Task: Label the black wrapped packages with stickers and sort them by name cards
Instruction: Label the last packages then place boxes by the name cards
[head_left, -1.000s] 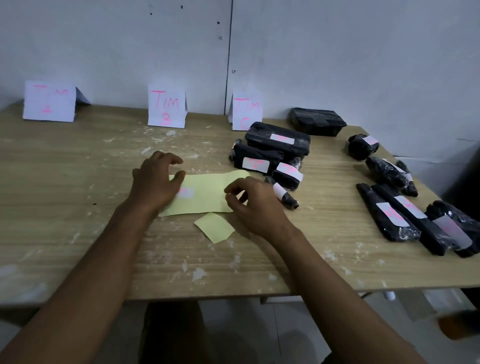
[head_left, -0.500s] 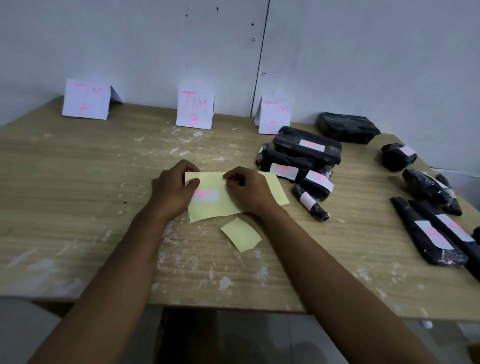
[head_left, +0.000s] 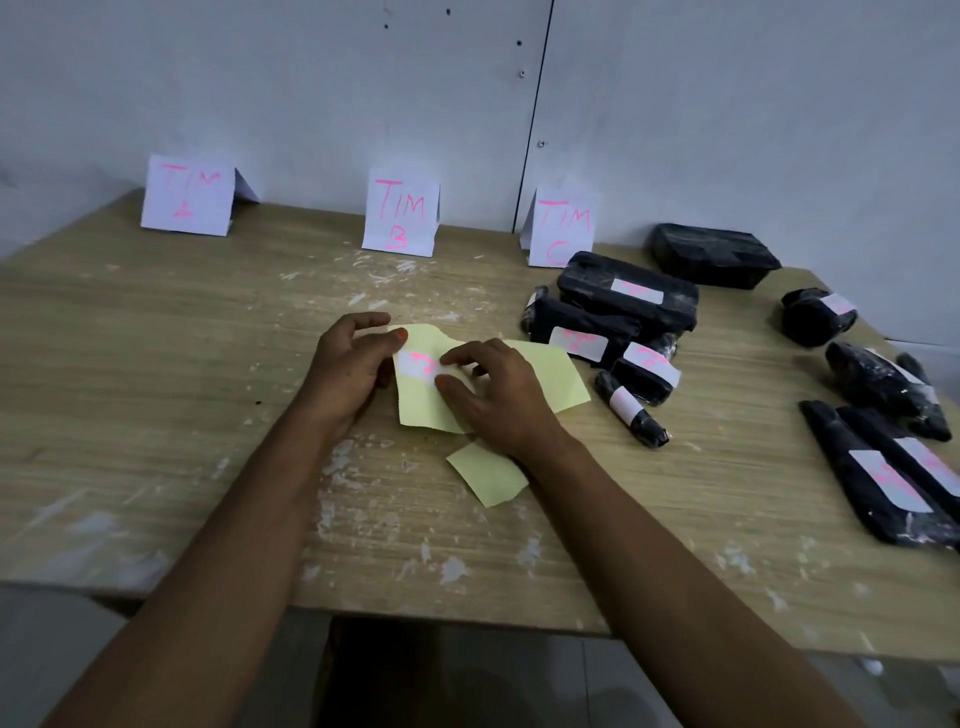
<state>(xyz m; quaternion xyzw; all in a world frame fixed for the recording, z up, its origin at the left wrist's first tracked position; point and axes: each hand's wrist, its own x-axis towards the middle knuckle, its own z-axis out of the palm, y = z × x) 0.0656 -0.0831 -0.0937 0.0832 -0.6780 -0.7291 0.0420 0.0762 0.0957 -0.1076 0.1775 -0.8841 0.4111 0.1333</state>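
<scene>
Right now the right hand (head_left: 498, 395) pinches a white sticker (head_left: 418, 365) on the yellow backing sheet (head_left: 540, 374), which the left hand (head_left: 353, 364) grips at its edge. Peeling seems underway; next, press it onto the unlabelled package (head_left: 714, 254) near the far edge.

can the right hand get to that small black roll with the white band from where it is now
Probably yes. The right hand rests on the yellow backing sheet, and the small black roll lies just to its right on bare table, with nothing between them. It would first have to let go of the sticker.
</scene>
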